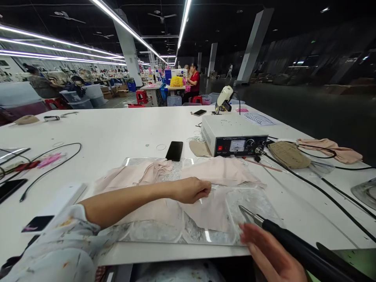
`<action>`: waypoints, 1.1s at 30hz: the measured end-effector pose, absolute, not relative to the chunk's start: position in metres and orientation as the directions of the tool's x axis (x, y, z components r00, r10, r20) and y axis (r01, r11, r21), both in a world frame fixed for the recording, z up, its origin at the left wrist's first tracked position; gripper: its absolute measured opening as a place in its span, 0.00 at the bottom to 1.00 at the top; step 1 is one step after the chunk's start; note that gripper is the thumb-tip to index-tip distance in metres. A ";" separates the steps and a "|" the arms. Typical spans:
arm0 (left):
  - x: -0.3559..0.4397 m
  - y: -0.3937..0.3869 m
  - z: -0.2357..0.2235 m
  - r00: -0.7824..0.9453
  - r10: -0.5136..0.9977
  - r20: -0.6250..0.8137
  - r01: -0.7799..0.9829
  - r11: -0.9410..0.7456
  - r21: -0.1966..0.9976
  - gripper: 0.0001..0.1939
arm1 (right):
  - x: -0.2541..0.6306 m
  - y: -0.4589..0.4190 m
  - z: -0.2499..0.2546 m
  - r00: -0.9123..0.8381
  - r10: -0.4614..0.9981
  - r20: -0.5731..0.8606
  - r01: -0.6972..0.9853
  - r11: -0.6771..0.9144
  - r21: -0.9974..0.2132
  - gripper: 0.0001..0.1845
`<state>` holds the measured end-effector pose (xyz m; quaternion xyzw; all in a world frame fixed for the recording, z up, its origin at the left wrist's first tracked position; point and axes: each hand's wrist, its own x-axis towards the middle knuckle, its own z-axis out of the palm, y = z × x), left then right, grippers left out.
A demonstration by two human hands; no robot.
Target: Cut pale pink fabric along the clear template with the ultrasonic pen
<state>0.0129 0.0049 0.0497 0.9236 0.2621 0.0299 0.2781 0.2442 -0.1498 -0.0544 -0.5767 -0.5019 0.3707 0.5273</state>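
Observation:
My left hand [190,189] lies with curled fingers on pale pink fabric [211,172], pinching its edge over a clear glass plate [252,201] on the white table [117,129]. At the bottom right my right hand [272,254] grips a black pen-shaped tool [293,244]. Its metal tip [246,213] points left and hovers just above the plate near the fabric. The tool's black cable [317,190] runs back to a white control box [233,137] with a dial and meter.
A black phone [174,150] lies behind the fabric. More pink pieces and a tan shaped piece [289,154] sit at the right. Cables and a dark phone [10,188] lie at the left. A person in red [194,82] sits at a far workstation.

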 end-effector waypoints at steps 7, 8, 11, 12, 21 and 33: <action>0.011 -0.007 0.073 0.916 0.394 -0.072 0.361 -0.734 0.575 0.12 | 0.205 -0.063 -0.016 -0.236 0.950 0.202 0.132 0.238 -0.962 0.34; 0.007 -0.008 0.076 0.913 0.401 -0.071 0.365 -0.729 0.579 0.12 | 0.202 -0.060 -0.016 -0.294 0.942 0.163 0.136 0.210 -0.968 0.32; -0.010 -0.010 0.083 0.896 0.437 -0.084 0.398 -0.702 0.591 0.11 | 0.199 -0.059 -0.017 -0.349 0.936 0.052 0.186 0.124 -0.975 0.24; -0.017 -0.010 0.084 0.889 0.449 -0.093 0.411 -0.690 0.595 0.11 | 0.198 -0.061 -0.017 -0.365 0.930 0.034 0.196 0.112 -0.974 0.22; -0.094 -0.014 0.071 0.819 0.564 -0.102 0.522 -0.661 0.539 0.06 | 0.180 -0.051 -0.020 -0.518 0.841 0.154 0.253 0.323 -0.912 0.20; -0.173 -0.077 0.034 0.765 0.605 0.220 0.606 -0.792 0.069 0.12 | 0.120 -0.036 -0.021 -0.541 0.387 0.746 0.172 0.920 -0.353 0.18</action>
